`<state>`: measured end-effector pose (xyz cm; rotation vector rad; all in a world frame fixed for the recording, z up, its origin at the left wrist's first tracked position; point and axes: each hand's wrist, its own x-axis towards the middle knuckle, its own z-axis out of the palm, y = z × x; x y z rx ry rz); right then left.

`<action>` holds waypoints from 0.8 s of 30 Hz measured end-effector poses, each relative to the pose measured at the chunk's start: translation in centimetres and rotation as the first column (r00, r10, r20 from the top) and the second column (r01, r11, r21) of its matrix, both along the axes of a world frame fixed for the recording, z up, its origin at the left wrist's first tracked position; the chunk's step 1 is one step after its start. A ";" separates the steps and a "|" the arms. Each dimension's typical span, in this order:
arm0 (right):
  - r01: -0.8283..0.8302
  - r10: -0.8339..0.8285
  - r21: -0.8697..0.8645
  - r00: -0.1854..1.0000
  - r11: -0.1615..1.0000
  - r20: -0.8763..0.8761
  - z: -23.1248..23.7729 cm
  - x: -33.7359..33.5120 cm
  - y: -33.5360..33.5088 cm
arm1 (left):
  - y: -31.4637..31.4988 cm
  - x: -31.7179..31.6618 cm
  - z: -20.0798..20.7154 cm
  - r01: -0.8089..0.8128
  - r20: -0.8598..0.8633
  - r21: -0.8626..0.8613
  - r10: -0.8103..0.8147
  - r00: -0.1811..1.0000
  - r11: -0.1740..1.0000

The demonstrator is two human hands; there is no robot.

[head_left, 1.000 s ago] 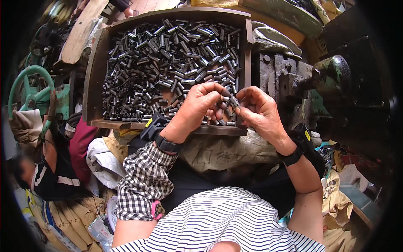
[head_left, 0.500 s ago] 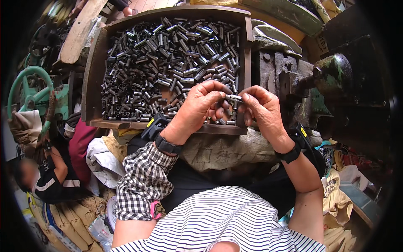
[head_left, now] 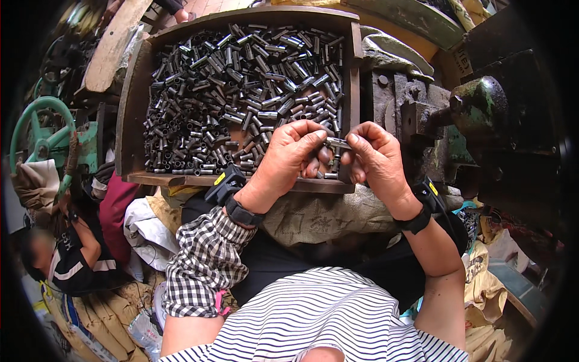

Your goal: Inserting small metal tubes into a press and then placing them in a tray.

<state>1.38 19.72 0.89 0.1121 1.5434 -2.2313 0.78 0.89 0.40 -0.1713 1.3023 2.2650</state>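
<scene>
Over the tray's front right corner, my left hand and my right hand face each other. Between them a short shiny metal tube lies nearly level, one end pinched by each thumb and forefinger. My curled lower fingers hide whatever else may be in the palms. Beneath and beyond, a wooden tray holds a heap of small dark metal tubes, piled thickest at the left and back. Some of its brown bottom shows near my left hand.
Right of the tray stands a greasy machine with a thick round spindle. A green handwheel is at the far left, above a co-worker's dark-sleeved arm. Grey sacking hangs before the tray; a wooden plank lies back left.
The metal tube has turned slightly between my fingertips, and more of its length shows. Both hands stay in nearly the same place.
</scene>
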 end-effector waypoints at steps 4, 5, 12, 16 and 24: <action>0.016 -0.008 -0.093 0.996 0.996 0.086 0.0 -0.1 0.1 | 0.1 0.1 0.0 -0.020 -0.005 0.009 0.020 1.000 1.000; 0.010 -0.002 -0.092 0.996 0.996 0.087 0.1 -0.1 0.1 | 0.2 0.1 0.0 -0.035 -0.006 0.001 0.035 0.999 0.999; 0.004 -0.003 -0.031 0.999 1.000 0.050 0.2 -0.2 0.3 | 0.1 0.1 0.1 -0.028 -0.016 -0.046 0.027 1.000 0.999; 0.053 -0.050 -0.042 0.996 0.998 0.071 0.3 -0.4 0.5 | -0.2 -0.1 0.2 -0.106 -0.049 -0.019 0.105 0.993 0.994; 0.011 -0.011 -0.002 1.000 1.000 0.010 0.0 -0.2 0.1 | 0.2 0.1 0.0 -0.050 -0.021 -0.056 0.049 0.999 0.997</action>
